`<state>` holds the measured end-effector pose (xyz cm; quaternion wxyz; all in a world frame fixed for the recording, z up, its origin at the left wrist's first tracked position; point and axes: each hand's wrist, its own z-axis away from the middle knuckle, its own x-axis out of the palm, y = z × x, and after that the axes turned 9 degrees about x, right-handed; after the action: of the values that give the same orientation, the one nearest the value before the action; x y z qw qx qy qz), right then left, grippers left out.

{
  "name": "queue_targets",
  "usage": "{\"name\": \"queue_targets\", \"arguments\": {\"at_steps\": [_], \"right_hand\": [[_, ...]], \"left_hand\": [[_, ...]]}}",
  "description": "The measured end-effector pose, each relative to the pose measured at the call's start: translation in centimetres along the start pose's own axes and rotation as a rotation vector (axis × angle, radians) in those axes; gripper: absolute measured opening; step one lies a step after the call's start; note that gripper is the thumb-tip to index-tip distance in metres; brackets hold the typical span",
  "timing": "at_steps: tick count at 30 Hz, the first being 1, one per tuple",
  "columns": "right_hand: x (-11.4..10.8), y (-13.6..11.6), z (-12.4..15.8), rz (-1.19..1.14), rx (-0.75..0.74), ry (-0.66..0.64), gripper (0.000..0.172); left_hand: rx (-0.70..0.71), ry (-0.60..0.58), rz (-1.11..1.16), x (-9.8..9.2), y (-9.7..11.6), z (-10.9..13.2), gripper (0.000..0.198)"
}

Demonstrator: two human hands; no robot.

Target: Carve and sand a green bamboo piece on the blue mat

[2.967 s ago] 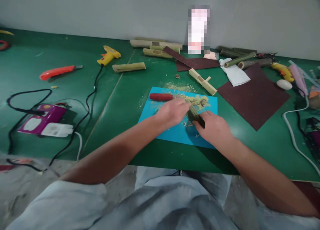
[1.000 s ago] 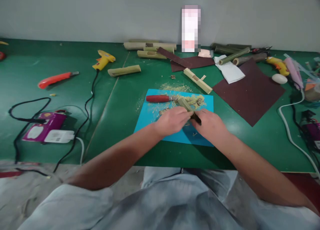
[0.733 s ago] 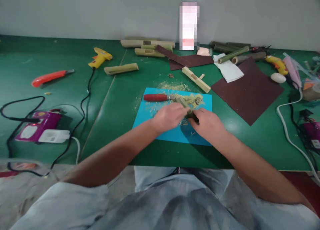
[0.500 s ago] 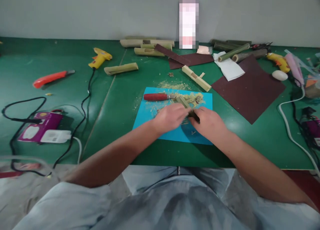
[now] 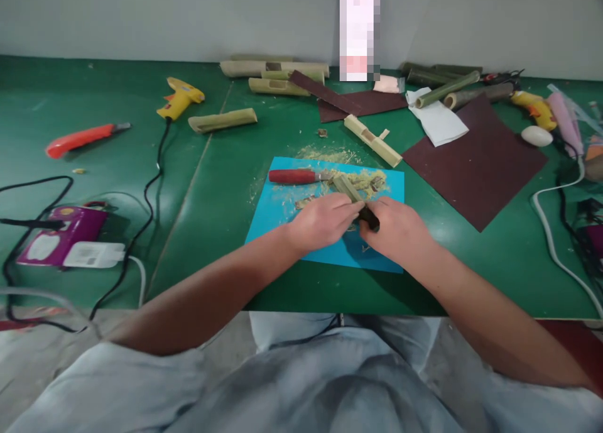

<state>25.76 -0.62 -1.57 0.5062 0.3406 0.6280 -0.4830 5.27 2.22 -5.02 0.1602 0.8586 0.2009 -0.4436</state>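
Observation:
My left hand (image 5: 325, 219) and my right hand (image 5: 398, 229) are both closed on a short bamboo piece (image 5: 347, 188), tilted over a blue sheet (image 5: 277, 216). Its pale far end points away from me and its dark near end shows beside my right thumb. My fingers hide its middle. Just beyond my left hand lies a red-handled knife (image 5: 292, 176), its blade end among bamboo shavings (image 5: 365, 180). Farther back, a split bamboo piece (image 5: 372, 141) with a cut notch rests on the green table (image 5: 207, 232).
At left are an orange-handled cutter (image 5: 82, 139), a yellow glue gun (image 5: 181, 98) and a purple box (image 5: 70, 232) with cords. Dark red sandpaper (image 5: 480, 175), a white cloth (image 5: 440, 125) and an egg-shaped white object (image 5: 536, 136) lie at right. Bamboo tubes (image 5: 273, 68) line the back.
My view has shifted slightly, so the table items sit a little higher in the picture. Both hands stay on the bamboo piece, nearly in the same place.

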Motion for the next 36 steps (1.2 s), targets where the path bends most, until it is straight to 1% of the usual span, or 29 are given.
{"name": "queue_targets", "arguments": {"at_steps": [3,7,11,15,17,20,22,24,27,29,33,36], "right_hand": [[-0.1,0.0,-0.1,0.007,0.010,-0.013,0.014],[-0.2,0.0,-0.1,0.001,0.002,-0.025,0.014],[-0.2,0.0,-0.2,-0.001,0.013,-0.011,0.014],[-0.1,0.0,-0.2,-0.010,0.015,-0.021,0.015],[-0.2,0.0,-0.2,-0.014,0.020,-0.020,0.015],[-0.2,0.0,-0.2,-0.010,0.027,-0.005,0.015],[-0.1,0.0,-0.1,-0.006,0.025,0.003,0.016],[-0.1,0.0,-0.1,-0.010,0.023,0.006,0.015],[-0.2,0.1,0.1,-0.016,0.031,0.010,0.015],[-0.3,0.0,0.2,-0.011,0.043,0.005,0.016],[-0.6,-0.2,0.4,-0.014,0.065,-0.023,0.017],[-0.7,-0.5,0.4,-0.012,0.064,-0.034,0.017]], "left_hand": [[-0.035,0.049,-0.048,-0.1,0.3,-0.2,0.030],[-0.029,-0.006,-0.026,-0.3,0.2,-0.1,0.030],[-0.071,0.025,-0.064,-0.3,0.1,-0.2,0.031],[-0.012,-0.073,-0.019,-0.2,0.6,-0.4,0.031],[-0.030,-0.048,-0.001,-0.3,0.3,-0.4,0.030],[-0.117,0.013,-0.018,-0.5,-0.3,-0.3,0.031],[-0.121,-0.006,0.000,-0.6,0.1,-0.2,0.032],[-0.093,-0.026,0.028,-0.6,0.9,-0.1,0.032],[-0.084,-0.011,0.061,-0.5,1.6,-0.1,0.029],[-0.118,0.011,0.073,-0.6,1.2,-0.2,0.028],[-0.222,0.062,0.122,-1.0,-0.3,-0.1,0.025],[-0.268,0.072,0.158,-1.2,-0.5,0.1,0.024]]}}
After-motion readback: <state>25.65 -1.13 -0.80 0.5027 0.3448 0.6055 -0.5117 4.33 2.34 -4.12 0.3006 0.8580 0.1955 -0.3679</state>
